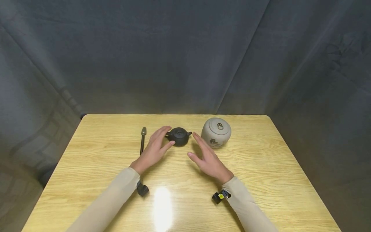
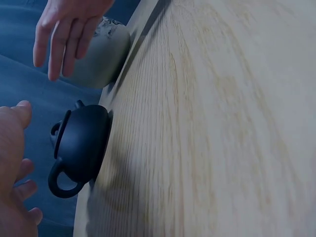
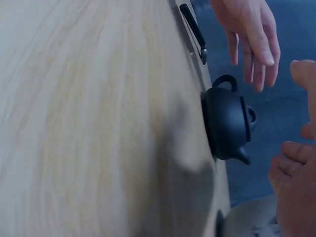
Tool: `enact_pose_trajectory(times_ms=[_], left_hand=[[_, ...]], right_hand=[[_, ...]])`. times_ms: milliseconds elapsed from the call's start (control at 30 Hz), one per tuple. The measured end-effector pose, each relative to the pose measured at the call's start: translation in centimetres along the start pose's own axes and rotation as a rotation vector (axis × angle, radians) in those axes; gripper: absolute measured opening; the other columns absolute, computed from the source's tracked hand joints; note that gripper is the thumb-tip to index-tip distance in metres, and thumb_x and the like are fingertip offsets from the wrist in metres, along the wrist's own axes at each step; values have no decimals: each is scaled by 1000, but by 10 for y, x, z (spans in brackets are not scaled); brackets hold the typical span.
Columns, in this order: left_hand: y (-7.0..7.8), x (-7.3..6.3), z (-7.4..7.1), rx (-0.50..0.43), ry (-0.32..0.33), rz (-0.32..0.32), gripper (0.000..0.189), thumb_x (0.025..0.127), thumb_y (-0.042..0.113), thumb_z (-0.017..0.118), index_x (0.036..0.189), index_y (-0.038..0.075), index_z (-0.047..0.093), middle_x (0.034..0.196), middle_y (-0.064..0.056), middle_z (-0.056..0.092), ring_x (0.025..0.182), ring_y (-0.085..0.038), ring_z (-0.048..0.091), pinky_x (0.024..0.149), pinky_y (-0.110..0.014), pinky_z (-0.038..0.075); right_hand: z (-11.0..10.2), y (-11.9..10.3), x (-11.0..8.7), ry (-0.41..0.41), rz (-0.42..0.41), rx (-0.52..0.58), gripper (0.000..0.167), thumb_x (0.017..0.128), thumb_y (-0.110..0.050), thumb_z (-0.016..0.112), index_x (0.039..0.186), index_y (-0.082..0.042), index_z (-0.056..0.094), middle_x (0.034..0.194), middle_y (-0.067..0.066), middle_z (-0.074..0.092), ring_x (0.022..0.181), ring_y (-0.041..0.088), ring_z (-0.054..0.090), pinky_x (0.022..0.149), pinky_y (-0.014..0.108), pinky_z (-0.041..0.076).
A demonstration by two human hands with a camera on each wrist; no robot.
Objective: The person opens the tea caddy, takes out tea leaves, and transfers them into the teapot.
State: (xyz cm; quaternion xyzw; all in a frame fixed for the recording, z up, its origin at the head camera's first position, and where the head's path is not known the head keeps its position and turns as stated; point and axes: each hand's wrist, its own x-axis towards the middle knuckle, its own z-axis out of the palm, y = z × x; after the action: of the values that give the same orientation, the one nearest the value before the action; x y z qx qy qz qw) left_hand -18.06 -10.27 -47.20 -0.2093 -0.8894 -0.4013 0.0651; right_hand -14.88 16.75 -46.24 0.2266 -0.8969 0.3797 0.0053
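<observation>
A small black teapot stands upright on the wooden table, lid on, its spout toward the right and its loop handle toward the left. My left hand is spread by the handle side, thumb and fingers apart, with air between it and the teapot in the left wrist view. On the spout side is my right hand, fingers extended and thumb apart, holding nothing. Just beyond the right hand sits a grey lidded jar with a ring knob and a dark floral motif.
A dark slim stick-like tool with a metallic rounded tip lies left of the teapot, partly hidden by the left hand and forearm. The wooden table ends at a back edge before a grey curtain. Small black cameras are strapped to both wrists.
</observation>
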Motion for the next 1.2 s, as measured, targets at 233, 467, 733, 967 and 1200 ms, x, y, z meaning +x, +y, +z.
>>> enact_pose_trajectory(times_ms=[233, 467, 733, 967, 1200], left_hand=[[-8, 6, 8, 0, 22, -25, 62, 108, 34, 64, 159, 4, 45, 166, -16, 45, 159, -37, 38, 132, -64, 23], [-6, 12, 14, 3, 22, -57, 60, 107, 34, 65, 157, 4, 48, 164, -15, 48, 157, -38, 41, 132, -65, 24], [-4, 22, 18, -14, 28, -75, 52, 108, 33, 65, 151, 5, 56, 162, -15, 51, 154, -39, 45, 130, -65, 29], [-3, 36, 22, -23, 47, -86, 40, 107, 30, 66, 139, 6, 65, 158, -15, 54, 149, -41, 50, 126, -65, 35], [-5, 42, 21, -25, 48, -102, 27, 106, 25, 68, 128, 9, 71, 155, -15, 56, 146, -40, 53, 122, -58, 44]], right_hand=[[16, 6, 8, 10, 74, 45, 82, 106, -49, 62, 171, -18, 24, 177, 12, 28, 163, 36, 30, 131, 60, 28], [24, 11, 12, 48, 134, 73, 83, 105, -47, 64, 171, -18, 22, 178, 11, 26, 164, 36, 28, 131, 61, 28], [31, 14, 31, 85, 151, 87, 87, 102, -47, 68, 170, -13, 24, 177, 11, 28, 164, 37, 29, 130, 61, 30], [36, 13, 51, 90, 143, 76, 87, 100, -41, 74, 168, -10, 29, 172, 16, 35, 161, 37, 36, 129, 58, 35], [39, 11, 64, 79, 135, 48, 76, 99, -34, 77, 160, -3, 43, 160, 19, 47, 149, 35, 51, 122, 52, 46]])
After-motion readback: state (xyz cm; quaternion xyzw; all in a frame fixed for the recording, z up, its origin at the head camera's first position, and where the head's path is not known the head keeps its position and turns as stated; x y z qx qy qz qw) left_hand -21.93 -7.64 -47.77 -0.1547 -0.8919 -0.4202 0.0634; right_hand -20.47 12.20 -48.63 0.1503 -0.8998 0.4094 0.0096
